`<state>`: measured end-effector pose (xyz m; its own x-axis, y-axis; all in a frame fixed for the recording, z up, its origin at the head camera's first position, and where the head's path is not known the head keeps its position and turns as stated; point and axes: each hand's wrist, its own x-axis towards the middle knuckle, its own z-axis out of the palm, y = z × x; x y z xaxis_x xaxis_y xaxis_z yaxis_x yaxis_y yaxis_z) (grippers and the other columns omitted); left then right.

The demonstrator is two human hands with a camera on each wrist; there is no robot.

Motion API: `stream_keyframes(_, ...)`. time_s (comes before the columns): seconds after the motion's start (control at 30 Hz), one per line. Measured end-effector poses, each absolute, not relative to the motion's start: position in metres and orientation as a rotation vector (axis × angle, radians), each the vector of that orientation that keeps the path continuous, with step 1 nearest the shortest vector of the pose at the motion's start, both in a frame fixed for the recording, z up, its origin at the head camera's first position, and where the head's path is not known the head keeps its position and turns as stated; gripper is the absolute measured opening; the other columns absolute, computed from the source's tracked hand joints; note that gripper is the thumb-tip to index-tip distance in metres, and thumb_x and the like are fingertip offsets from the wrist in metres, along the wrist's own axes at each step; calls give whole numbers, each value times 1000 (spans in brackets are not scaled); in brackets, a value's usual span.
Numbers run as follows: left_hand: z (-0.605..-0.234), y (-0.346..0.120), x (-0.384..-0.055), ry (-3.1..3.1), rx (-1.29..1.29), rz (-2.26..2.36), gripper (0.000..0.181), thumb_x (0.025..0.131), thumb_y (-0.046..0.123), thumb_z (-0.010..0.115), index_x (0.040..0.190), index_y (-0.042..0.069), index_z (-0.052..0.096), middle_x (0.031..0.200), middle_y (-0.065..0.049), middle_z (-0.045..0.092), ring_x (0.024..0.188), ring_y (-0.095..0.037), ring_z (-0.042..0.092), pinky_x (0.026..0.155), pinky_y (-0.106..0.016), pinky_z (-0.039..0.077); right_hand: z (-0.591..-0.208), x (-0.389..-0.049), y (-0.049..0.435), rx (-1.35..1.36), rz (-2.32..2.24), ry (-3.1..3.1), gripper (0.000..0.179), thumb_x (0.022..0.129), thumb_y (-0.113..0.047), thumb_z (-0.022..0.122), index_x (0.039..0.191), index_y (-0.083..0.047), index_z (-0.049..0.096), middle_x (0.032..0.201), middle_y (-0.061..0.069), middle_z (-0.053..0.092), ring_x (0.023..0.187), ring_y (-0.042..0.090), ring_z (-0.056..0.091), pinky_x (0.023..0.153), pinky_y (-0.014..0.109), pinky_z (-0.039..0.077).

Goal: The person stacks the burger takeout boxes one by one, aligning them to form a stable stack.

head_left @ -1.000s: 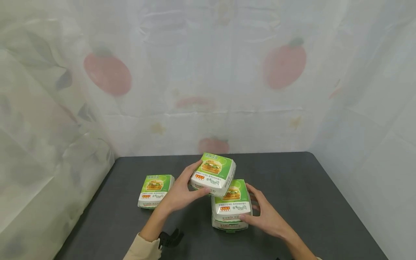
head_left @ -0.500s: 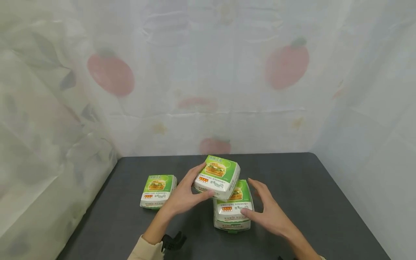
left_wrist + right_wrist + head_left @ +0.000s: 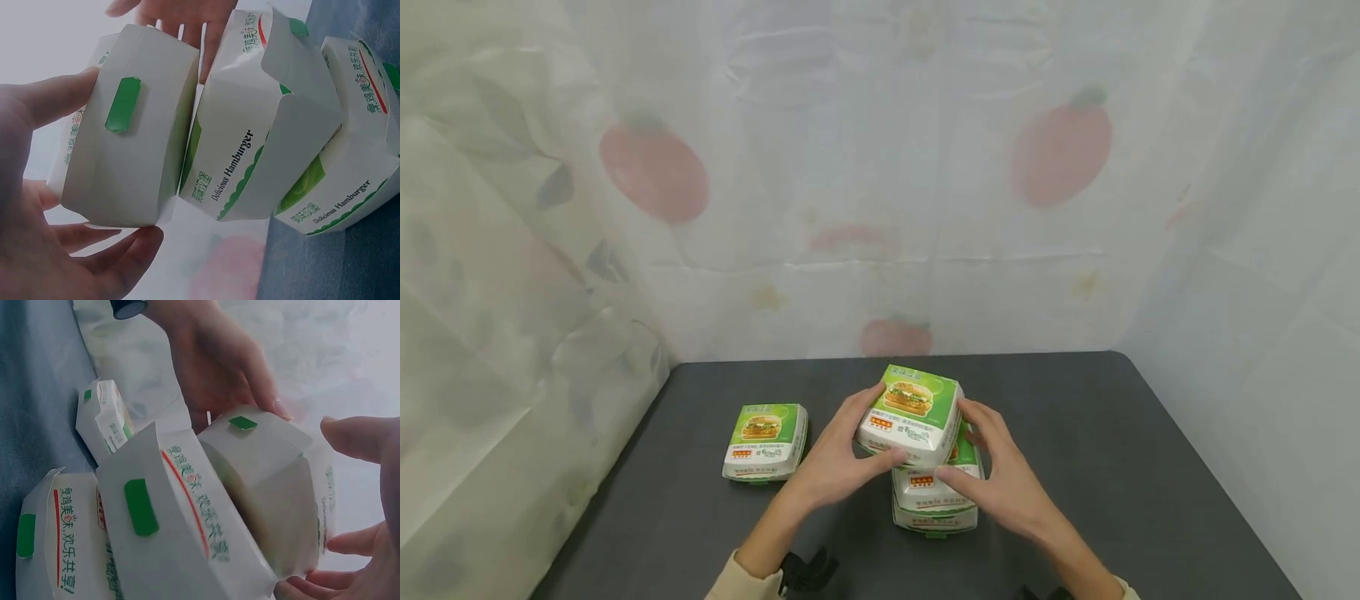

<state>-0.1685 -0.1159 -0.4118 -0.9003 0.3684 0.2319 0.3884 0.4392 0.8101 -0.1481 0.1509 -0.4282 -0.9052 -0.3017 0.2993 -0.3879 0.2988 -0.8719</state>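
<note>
My left hand holds a green-and-white cardboard burger box, thumb on its near side and fingers round its left side. That box is raised and slightly tilted, partly over two stacked burger boxes. My right hand is at the raised box's right side. In the right wrist view its fingers touch or nearly touch the box, while the thumb looks just apart. The left wrist view shows the raised box's plain white side with a green tab. Part of the stack's upper lid is hidden.
Another burger box sits alone on the dark table, left of the left hand. A pale fruit-print curtain hangs behind the table and along its sides.
My left hand has carried the raised box rightward and a little nearer. My right hand has left the stack's right side and moved up to the raised box.
</note>
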Motion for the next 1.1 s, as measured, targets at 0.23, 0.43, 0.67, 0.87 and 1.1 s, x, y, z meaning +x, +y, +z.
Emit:
stream_keyframes(0.23, -412, -109, -165, -2577, -734, -1531, 80, 94, 33, 76, 160, 24, 32, 156, -3, 36, 127, -18, 49, 97, -41, 48, -429, -152, 153, 689, 1704, -2391, 83, 92, -23, 78, 159, -15, 30, 158, 8, 29, 143, 34, 35, 110, 60, 36)
stream_keyframes(0.43, -414, -101, -156, -2532, -730, -1545, 72, 96, 31, 73, 158, 27, 37, 155, -2, 35, 136, -22, 43, 98, -49, 49, -434, -154, 160, 709, 1719, -2360, 77, 96, -18, 73, 160, -20, 30, 158, 8, 30, 143, 36, 35, 110, 63, 34)
stream_keyframes(0.67, -419, -92, -147, -2497, -725, -1559, 67, 98, 31, 71, 157, 28, 40, 153, -1, 38, 135, -23, 45, 95, -43, 53, -442, -155, 173, 740, 1697, -2343, 74, 99, -11, 66, 161, -17, 28, 159, 6, 32, 143, 29, 37, 111, 54, 37)
stream_keyframes(0.87, -425, -88, -145, -2482, -674, -1585, 69, 97, 31, 73, 157, 26, 41, 148, 1, 41, 130, -20, 48, 98, -41, 52, -448, -155, 180, 777, 1715, -2320, 70, 100, -8, 62, 161, -15, 29, 160, 9, 32, 141, 18, 38, 111, 31, 38)
stream_keyframes(1.1, -433, -87, -149, -2497, -668, -1672, 79, 96, 32, 73, 161, 28, 29, 157, -1, 29, 134, -20, 40, 102, -47, 48, -452, -156, 183, 798, 1709, -2307, 68, 100, -6, 60, 160, -12, 30, 159, 12, 32, 139, 10, 38, 106, 38, 44)
